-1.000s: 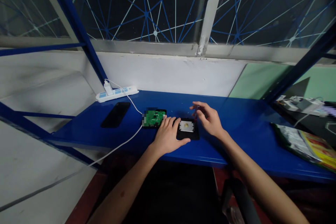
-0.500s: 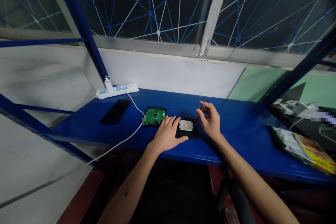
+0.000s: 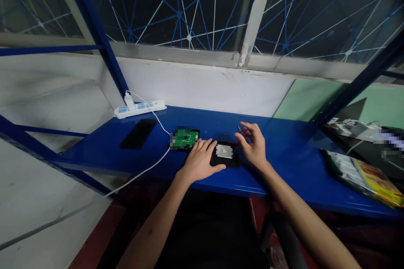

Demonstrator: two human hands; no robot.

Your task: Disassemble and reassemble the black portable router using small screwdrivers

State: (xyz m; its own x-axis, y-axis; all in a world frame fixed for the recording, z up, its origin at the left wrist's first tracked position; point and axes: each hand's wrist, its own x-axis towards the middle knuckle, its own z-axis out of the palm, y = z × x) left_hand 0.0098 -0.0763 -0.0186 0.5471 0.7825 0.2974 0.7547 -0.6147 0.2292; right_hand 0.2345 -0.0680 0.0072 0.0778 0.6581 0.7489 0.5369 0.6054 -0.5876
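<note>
My left hand [image 3: 202, 159] lies with fingers stretched out over the left edge of a black device casing [image 3: 232, 163], steadying nothing in a closed grip. Set in the casing is a silver metal plate [image 3: 224, 151] with a small yellowish patch. A green circuit board [image 3: 186, 138] in a black shell sits just left of my fingertips, partly blurred. My right hand [image 3: 253, 145] is closed, thumb and fingers pinching a small slim screwdriver [image 3: 239, 128] at the casing's right side. Its tip is hard to make out, so I cannot tell whether it touches a screw.
A black phone [image 3: 138, 133] lies left on the blue table [image 3: 293, 168]. Behind it is a white power strip [image 3: 140, 109] with a plugged-in charger. A white cable [image 3: 135, 180] crosses the table's left front edge. A colourful packet [image 3: 362, 176] lies at right.
My left hand stays on the casing. My right hand keeps its place at the casing's right side, with the screwdriver's angle slightly different. The whole view has shifted a little.
</note>
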